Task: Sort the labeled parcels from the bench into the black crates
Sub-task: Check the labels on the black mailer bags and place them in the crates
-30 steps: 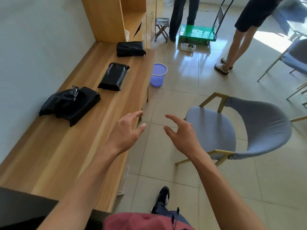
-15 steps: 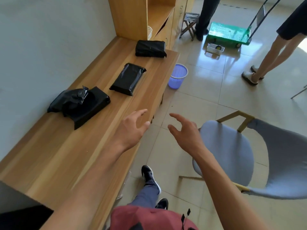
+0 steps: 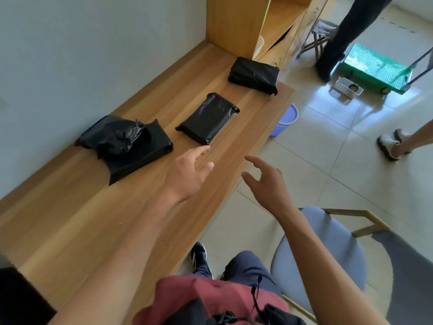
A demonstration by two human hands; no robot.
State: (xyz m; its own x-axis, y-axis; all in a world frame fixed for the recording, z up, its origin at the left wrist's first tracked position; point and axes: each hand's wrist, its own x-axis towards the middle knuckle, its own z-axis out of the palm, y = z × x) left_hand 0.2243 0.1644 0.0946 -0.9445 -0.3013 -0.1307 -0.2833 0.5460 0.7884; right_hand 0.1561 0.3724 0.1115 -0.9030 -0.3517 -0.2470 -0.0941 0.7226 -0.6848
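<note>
Head view: both hands, left (image 3: 187, 172) and right (image 3: 267, 184), spread empty; middle parcel (image 3: 208, 118) lies just beyond the left, seemingly untouched.

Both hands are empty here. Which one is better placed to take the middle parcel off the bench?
Left, probably. The left hand hovers open over the bench, fingertips just short of the middle parcel. The right hand is open too, but hangs past the bench edge over the floor, farther from it.

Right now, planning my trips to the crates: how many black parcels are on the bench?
3. Nearest parcel, crumpled, by the wall; middle parcel just beyond the left hand; far parcel beside the cabinet.
</note>
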